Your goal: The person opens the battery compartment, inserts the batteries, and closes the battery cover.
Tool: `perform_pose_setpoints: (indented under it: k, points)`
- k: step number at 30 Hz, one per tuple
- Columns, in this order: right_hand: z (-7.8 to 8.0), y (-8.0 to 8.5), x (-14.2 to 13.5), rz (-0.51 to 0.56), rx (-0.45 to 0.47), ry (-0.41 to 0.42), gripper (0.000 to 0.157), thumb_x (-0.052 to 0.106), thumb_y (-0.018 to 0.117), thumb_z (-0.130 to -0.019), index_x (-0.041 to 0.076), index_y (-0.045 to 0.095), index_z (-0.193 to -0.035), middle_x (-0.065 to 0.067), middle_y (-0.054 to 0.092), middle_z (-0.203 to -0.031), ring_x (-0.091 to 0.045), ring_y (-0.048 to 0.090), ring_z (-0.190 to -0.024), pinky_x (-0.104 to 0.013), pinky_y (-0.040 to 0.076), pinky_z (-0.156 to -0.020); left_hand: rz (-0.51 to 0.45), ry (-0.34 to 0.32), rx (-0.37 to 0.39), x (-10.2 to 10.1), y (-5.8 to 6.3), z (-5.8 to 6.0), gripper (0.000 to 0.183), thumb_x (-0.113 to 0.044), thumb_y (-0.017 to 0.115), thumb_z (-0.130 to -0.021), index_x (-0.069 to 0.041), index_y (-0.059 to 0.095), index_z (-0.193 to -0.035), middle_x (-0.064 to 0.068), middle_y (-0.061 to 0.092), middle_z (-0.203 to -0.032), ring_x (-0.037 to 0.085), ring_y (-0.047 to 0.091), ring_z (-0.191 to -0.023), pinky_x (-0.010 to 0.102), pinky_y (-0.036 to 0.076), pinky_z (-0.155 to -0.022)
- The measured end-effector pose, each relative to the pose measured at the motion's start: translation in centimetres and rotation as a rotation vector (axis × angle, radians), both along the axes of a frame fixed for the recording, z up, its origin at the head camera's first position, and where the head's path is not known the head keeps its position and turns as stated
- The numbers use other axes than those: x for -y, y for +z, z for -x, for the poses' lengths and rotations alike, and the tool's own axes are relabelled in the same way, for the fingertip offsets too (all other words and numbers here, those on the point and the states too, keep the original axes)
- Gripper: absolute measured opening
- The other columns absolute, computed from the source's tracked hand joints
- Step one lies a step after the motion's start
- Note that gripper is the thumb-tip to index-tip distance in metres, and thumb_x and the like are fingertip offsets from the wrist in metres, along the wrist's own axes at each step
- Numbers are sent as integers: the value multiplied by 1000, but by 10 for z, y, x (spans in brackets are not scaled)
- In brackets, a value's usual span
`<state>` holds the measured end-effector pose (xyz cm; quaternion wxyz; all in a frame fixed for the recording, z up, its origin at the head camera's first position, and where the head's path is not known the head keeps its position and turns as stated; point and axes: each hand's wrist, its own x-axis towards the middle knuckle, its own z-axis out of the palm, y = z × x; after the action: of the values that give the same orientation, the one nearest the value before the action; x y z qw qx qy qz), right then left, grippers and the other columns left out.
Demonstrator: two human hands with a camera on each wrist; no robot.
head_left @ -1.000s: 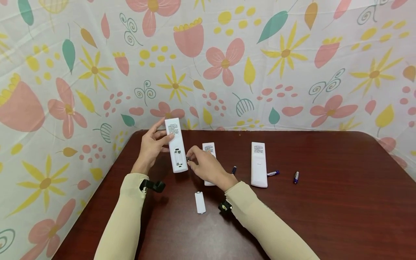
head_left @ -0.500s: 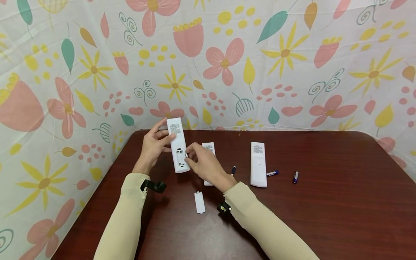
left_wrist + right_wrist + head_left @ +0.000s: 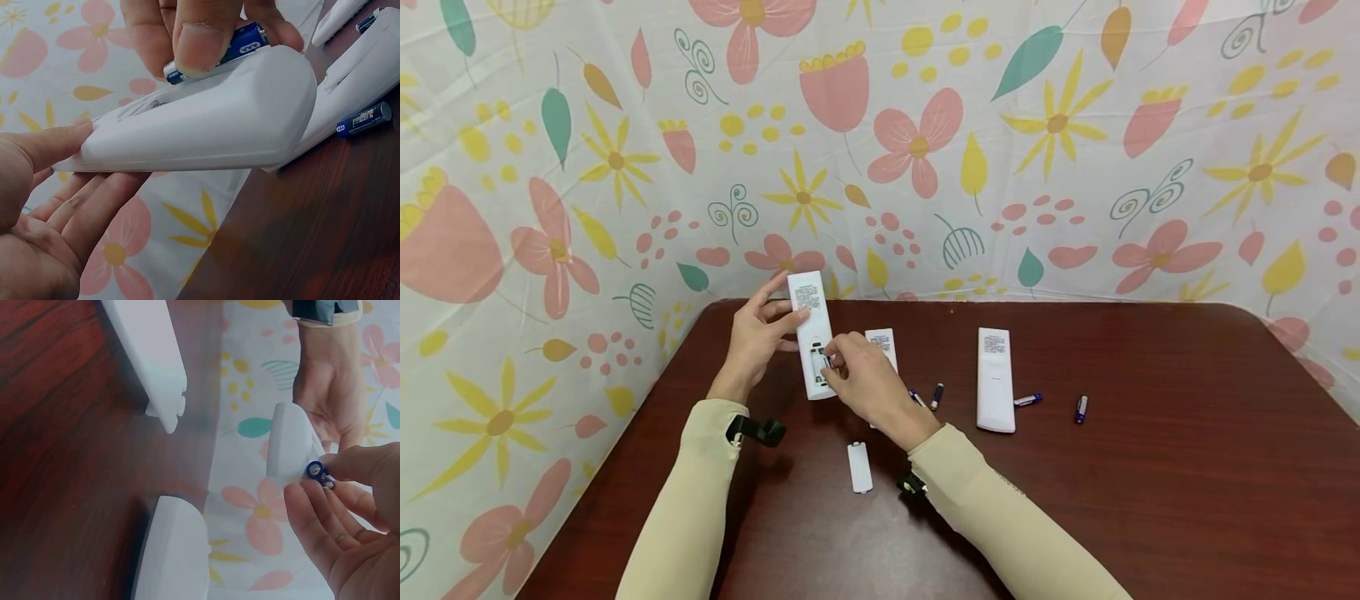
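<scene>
Left hand (image 3: pixel 751 343) grips a white remote (image 3: pixel 812 329), thumb on its back, fingers underneath; we see it tilted up off the table (image 3: pixel 1187 483), toward the far left corner, battery slot (image 3: pixel 816 365) uncovered. Right hand (image 3: pixel 872 379) pinches, thumb against fingers, at least one blue AAA battery (image 3: pixel 249 42) at that slot; we can't tell if it's seated. Beside that hand we have a dark battery (image 3: pixel 937 397) and a partly hidden battery (image 3: pixel 917 397), plus a second remote (image 3: pixel 881 337) partly behind it. Nearer us, loose cover (image 3: pixel 860 467). Rightward, third remote (image 3: pixel 996 383), angled battery (image 3: pixel 1028 400) beside it, then upright-looking battery (image 3: pixel 1081 409) toward the right edge.
</scene>
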<state>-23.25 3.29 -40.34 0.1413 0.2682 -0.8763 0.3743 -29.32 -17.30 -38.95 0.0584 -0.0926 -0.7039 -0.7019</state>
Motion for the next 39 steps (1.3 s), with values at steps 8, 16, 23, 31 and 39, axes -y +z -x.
perform_pose_setpoints:
  k: [8, 16, 23, 31, 39]
  points:
    - [-1, -1, 3, 6, -44, -26, 20, 9, 80, -97, 4, 68, -112, -3, 57, -92, -16, 58, -81, -25, 50, -67, -2, 2, 2, -2, 1, 0, 72, -4, 77, -99, -24, 48, -162, 18, 70, -123, 19, 77, -87, 38, 66, -64]
    - [-2, -2, 3, 51, -55, -6, 19, 6, 79, -97, 6, 61, -102, -4, 57, -93, -16, 59, -83, -26, 52, -69, 14, -2, -7, -5, 5, -2, 73, -4, 77, -99, -19, 46, -163, 18, 70, -122, 19, 77, -88, 42, 66, -66]
    - [-3, -3, 0, 31, -87, 50, 9, 6, 77, -99, 9, 68, -98, -4, 54, -92, -18, 58, -83, -25, 50, -67, 11, -3, 5, -6, 8, -4, 71, -4, 77, -99, -25, 50, -161, 19, 69, -123, 21, 76, -90, 47, 66, -68]
    - [1, 2, -6, 12, -32, 102, 12, 14, 83, -95, 7, 79, -104, -4, 57, -93, -18, 60, -81, -23, 52, -68, -2, 6, 8, -4, 9, -1, 72, -5, 78, -98, -25, 50, -161, 17, 70, -122, 21, 76, -88, 41, 66, -64]
    - [5, 5, -13, -61, 21, 219, 28, 13, 81, -98, 3, 77, -124, -6, 57, -106, -17, 63, -89, -24, 54, -75, -12, 35, 12, 2, 9, -2, 72, -4, 78, -98, -26, 50, -161, 14, 71, -121, 21, 77, -86, 43, 66, -66]
